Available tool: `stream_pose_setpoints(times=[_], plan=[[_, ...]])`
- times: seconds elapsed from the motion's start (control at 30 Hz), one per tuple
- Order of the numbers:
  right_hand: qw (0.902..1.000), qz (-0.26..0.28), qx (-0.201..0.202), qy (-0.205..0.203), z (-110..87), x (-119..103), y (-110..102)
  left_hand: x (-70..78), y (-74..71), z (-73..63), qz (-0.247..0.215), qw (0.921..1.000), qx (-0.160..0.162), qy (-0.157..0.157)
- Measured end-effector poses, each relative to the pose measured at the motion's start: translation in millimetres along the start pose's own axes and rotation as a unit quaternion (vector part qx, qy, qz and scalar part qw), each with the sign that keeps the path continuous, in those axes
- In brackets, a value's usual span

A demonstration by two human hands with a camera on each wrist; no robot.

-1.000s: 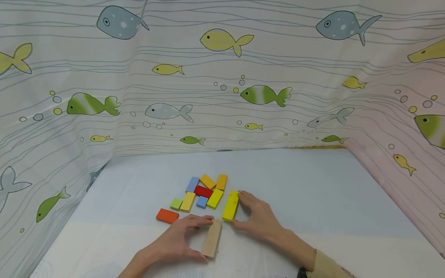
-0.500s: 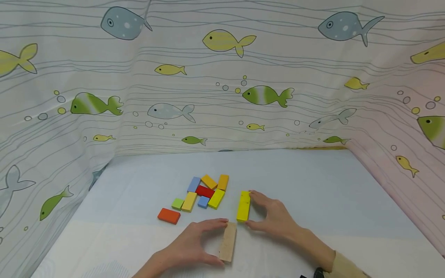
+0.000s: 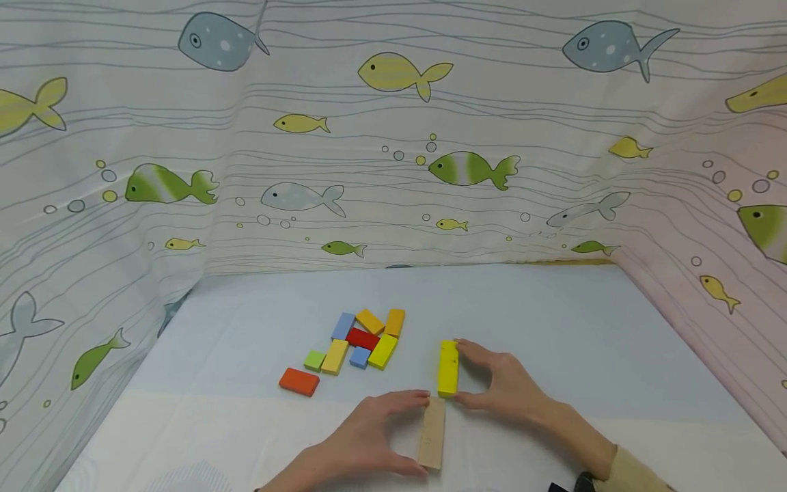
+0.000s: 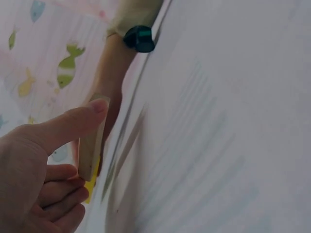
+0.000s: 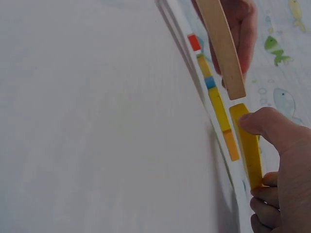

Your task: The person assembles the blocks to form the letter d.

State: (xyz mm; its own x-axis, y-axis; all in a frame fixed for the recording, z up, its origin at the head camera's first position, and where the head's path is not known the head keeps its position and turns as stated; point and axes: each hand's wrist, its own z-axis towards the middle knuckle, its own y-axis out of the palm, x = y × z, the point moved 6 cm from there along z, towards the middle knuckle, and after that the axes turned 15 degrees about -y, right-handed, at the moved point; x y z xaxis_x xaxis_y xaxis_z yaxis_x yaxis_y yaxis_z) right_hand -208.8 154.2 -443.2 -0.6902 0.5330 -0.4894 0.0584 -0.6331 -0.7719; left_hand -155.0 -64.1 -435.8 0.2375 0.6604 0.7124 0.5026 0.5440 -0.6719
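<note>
In the head view my left hand (image 3: pixel 364 434) holds a plain wooden block (image 3: pixel 432 434) by its two ends, thumb at the near end and fingers at the far end. The left wrist view shows the thumb pressing the end of that wooden block (image 4: pixel 92 145). My right hand (image 3: pixel 510 386) pinches a bright yellow block (image 3: pixel 448 369) the same way, just beyond and a little right of the wooden one. From the right wrist, the yellow block (image 5: pixel 248 148) and the wooden block (image 5: pixel 224 48) show nearly end to end, with a narrow gap between them.
Left of the hands lies a loose group of flat blocks, among them a dark red block (image 3: pixel 363 339), a small blue block (image 3: pixel 360 357) and a green block (image 3: pixel 314 361). An orange-red block (image 3: pixel 298 382) lies apart at its left. Fish-printed cloth (image 3: pixel 393 205) surrounds the pale tabletop (image 3: pixel 553 328).
Both hands have moved to the right with their blocks, away from the group. The wooden and yellow blocks have turned slightly to stand straighter in the head view. The other blocks lie as before.
</note>
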Motion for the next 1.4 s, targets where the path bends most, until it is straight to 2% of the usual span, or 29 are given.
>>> stream_pose_setpoints(times=[0.37, 0.57, 0.8, 1.13, 1.27, 1.4], plan=[[0.9998, 0.009, -0.016, 0.009, -14.5, 23, -13, 22.6, 16.1, 12.9, 0.016, 0.9997, 0.019, 0.006], [0.9994, 0.013, -0.021, 0.023, -19.8, 35, -18, 28.8, 28.6, 21.5, 0.007, 0.9994, 0.017, -0.030], [0.9992, 0.015, -0.030, 0.020, -23.9, 41, -19, 33.7, 43.8, 29.4, 0.004, 0.9975, 0.003, -0.071], [0.9975, 0.042, -0.055, 0.015, -23.5, 44, -18, 37.9, 50.4, 36.9, 0.051, 0.9925, 0.016, -0.110], [0.9971, 0.045, -0.060, 0.011, -22.6, 44, -17, 38.5, 51.0, 37.9, 0.061, 0.9924, 0.014, -0.105], [0.9973, 0.046, -0.056, 0.011, -23.5, 43, -17, 37.7, 50.8, 37.3, 0.061, 0.9943, 0.009, -0.087]])
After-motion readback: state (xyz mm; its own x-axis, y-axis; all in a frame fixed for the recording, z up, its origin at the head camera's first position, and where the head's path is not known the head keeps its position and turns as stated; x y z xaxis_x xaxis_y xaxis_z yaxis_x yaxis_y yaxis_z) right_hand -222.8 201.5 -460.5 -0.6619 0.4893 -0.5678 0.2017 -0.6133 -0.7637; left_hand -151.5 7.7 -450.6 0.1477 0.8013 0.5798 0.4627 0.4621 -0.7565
